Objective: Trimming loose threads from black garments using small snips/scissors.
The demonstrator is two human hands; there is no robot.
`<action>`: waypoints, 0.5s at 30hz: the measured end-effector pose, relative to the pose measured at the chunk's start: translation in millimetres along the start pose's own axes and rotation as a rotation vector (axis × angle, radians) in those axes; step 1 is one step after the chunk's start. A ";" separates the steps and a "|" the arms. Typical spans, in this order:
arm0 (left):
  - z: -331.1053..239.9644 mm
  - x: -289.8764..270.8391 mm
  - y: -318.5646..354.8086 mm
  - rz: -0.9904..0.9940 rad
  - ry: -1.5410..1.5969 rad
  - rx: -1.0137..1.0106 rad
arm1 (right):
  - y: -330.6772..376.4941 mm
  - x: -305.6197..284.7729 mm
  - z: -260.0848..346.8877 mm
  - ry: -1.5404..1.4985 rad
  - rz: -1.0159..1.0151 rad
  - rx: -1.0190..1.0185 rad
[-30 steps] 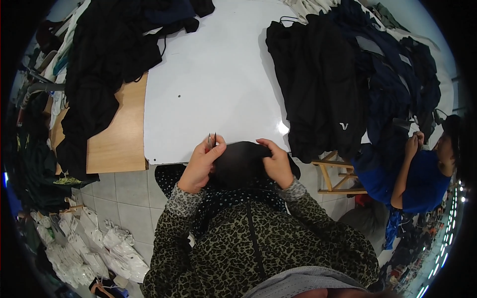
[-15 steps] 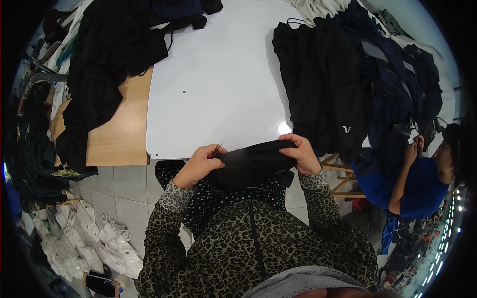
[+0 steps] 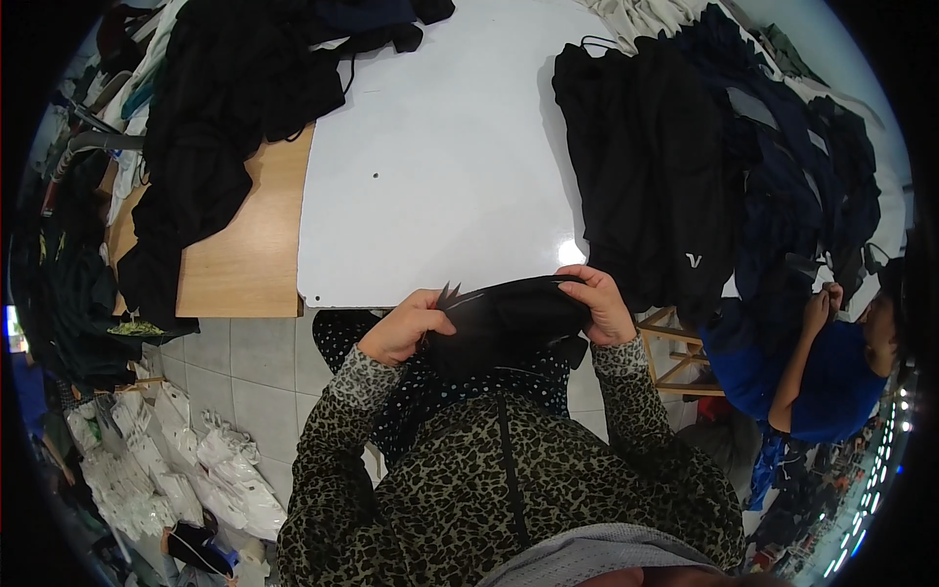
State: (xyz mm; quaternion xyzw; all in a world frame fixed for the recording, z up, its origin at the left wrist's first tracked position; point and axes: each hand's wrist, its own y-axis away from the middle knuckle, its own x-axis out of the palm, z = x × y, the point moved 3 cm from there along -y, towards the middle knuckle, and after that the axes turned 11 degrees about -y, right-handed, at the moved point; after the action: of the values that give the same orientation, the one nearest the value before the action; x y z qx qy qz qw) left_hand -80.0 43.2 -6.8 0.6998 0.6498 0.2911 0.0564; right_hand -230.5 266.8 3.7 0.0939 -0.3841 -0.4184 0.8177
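Note:
Above my lap, at the near edge of the table, a black garment (image 3: 509,323) is stretched between my two hands, its upper edge pulled nearly straight. My left hand (image 3: 401,329) is closed on the garment's left end. Small thread snips (image 3: 451,295) stick up from that same hand, their pointed blades spread apart; the handles are hidden by the fingers. At the other end, my right hand (image 3: 604,307) pinches the cloth between thumb and fingers. The garment's lower part hangs in folds over my lap.
A white board (image 3: 440,147) covers the table beside a wooden top (image 3: 240,254). Black clothing (image 3: 210,127) is heaped on the left. Black trousers (image 3: 636,166) and navy garments (image 3: 802,176) lie right. A co-worker in blue (image 3: 831,372) sits at right; white bags (image 3: 147,470) lie at left.
The snips' blades have spread and show more clearly above my left hand. Both hands keep their hold on the garment, while the whole view has shifted slightly.

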 end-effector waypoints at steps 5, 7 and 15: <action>-1.6 6.0 -2.4 0.040 0.272 0.034 | -4.5 3.3 -4.0 -0.093 0.050 0.057; -3.1 6.2 -2.9 0.038 0.232 0.052 | -7.2 1.0 -9.3 -0.061 0.079 0.030; -17.6 13.7 -6.7 0.024 0.005 0.103 | -1.9 44.6 11.7 0.795 0.474 -0.301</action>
State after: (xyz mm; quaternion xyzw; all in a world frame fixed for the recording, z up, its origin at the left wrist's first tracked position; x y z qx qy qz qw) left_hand -94.5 51.8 9.3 0.7089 0.6556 0.2597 0.0150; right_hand -224.2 233.8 35.4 0.0371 0.0116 -0.2033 0.9783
